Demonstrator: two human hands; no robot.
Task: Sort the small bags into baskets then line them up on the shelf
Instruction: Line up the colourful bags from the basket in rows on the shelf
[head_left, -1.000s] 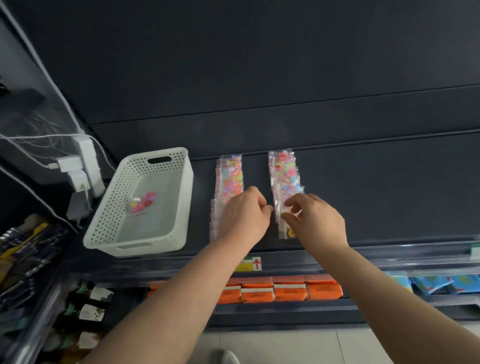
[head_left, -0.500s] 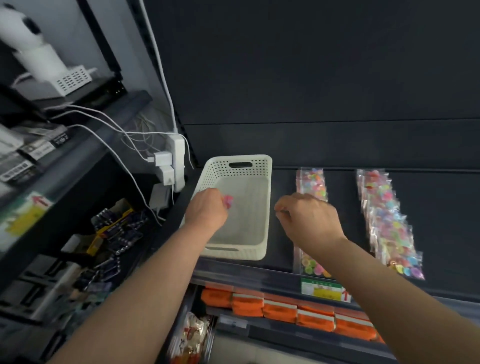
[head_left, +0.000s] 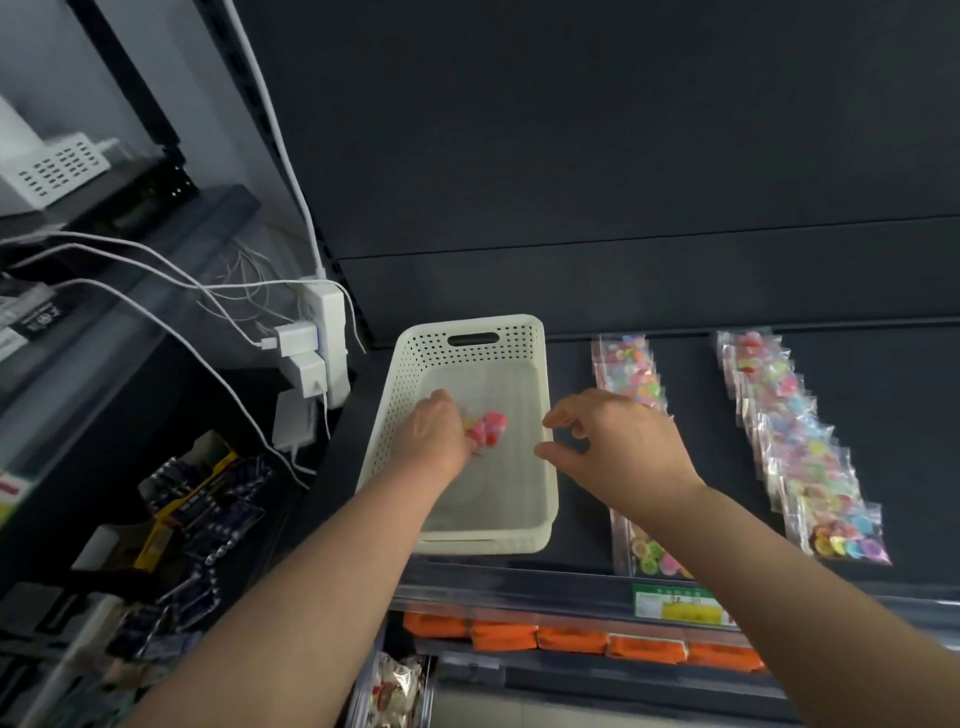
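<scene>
Two bag rows (head_left: 795, 441) lay on the shelf (head_left: 909, 415); left hand (head_left: 434, 439) pinched the basket's (head_left: 548, 364) sole bag (head_left: 489, 428), right hand (head_left: 623, 447) loosely curled, empty.

From where I sit this reads as a shop. A dark metal shelf (head_left: 857, 395) carries small bags (head_left: 795, 441) of coloured beads, laid in overlapping rows like stock on display. Its front edge bears a green and yellow price label (head_left: 675, 603). On the tier below, orange packets (head_left: 571, 639) sit side by side in a neat line, with a snack bag (head_left: 395, 691) lower still. To the left, another rack holds what look like carded battery packs (head_left: 208, 509). A white perforated basket (head_left: 467, 338) stands on the shelf beside the rows.
</scene>
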